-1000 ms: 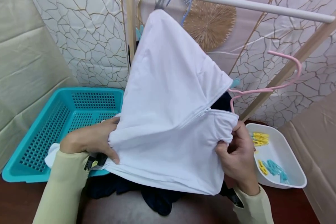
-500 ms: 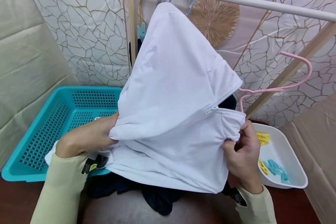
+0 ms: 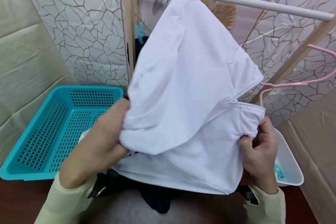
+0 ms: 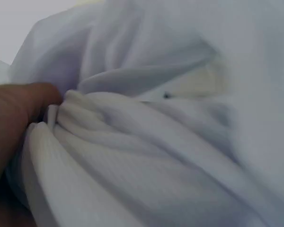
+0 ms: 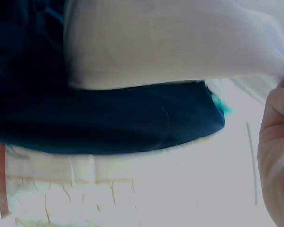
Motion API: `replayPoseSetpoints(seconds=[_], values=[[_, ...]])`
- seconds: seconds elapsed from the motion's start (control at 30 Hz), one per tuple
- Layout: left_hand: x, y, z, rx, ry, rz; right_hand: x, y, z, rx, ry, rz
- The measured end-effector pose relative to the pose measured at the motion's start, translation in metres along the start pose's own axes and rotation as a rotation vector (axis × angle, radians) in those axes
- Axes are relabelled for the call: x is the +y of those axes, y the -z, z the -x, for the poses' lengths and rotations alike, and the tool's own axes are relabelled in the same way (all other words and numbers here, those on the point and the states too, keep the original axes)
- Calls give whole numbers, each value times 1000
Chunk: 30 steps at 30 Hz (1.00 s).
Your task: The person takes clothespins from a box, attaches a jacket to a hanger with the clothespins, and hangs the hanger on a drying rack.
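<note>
A white garment (image 3: 184,124) with a zip (image 3: 231,102) spreads between my two hands in the head view, its top running past the upper edge. A pink hanger (image 3: 299,83) sticks out of its right side near the zip, the rest hidden in the cloth. At the garment's left side, my left hand (image 3: 98,146) grips bunched fabric; in the left wrist view folds gather at a finger (image 4: 42,97). My right hand (image 3: 260,152) pinches the gathered edge below the zip, thumb in front. The right wrist view shows part of that hand (image 5: 277,146) at the cloth's corner.
A teal basket (image 3: 30,149) stands at left. The white tray (image 3: 291,165) at right holds teal clothespins (image 3: 279,172). Behind is a rack with a white rod (image 3: 282,9) and wooden posts (image 3: 131,46); a teal clothespin (image 3: 140,32) clips dark cloth. More dark cloth (image 3: 156,199) lies below.
The white garment and hanger have moved right, with the right hand. My left hand has moved up and right, bunching the lower left fabric, and white cloth over the basket has drawn toward the garment.
</note>
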<state>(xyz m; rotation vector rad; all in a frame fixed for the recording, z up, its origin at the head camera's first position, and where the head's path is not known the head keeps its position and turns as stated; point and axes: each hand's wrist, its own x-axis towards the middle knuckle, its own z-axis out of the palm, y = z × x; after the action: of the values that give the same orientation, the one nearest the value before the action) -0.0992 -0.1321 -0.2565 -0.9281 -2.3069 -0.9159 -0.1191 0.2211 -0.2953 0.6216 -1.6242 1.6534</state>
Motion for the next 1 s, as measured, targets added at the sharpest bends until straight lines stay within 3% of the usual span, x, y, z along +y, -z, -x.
replayPoseSetpoints(seconds=[0.13,0.27,0.43,0.5,0.57,0.63,0.7,0.87,1.0], values=[[6,-22,2,-209,-1,20,0,12,-7,72,23,-36],[1,-45,9,-450,68,-51,-1,20,-11,112,35,-42],[-12,-65,19,-683,157,-347,-3,26,-10,76,20,-33],[-15,-70,18,-751,207,-432,-3,27,-10,74,13,-27],[-18,-73,16,-779,249,-469,-3,26,-10,77,8,-24],[-21,-73,14,-754,264,-489,-3,25,-9,79,6,-19],[-25,-71,13,-666,243,-504,-4,24,-9,82,5,-15],[-29,-54,9,-321,142,-541,-9,22,-12,158,37,-6],[-14,-40,4,-88,111,-475,-14,25,-18,261,47,-13]])
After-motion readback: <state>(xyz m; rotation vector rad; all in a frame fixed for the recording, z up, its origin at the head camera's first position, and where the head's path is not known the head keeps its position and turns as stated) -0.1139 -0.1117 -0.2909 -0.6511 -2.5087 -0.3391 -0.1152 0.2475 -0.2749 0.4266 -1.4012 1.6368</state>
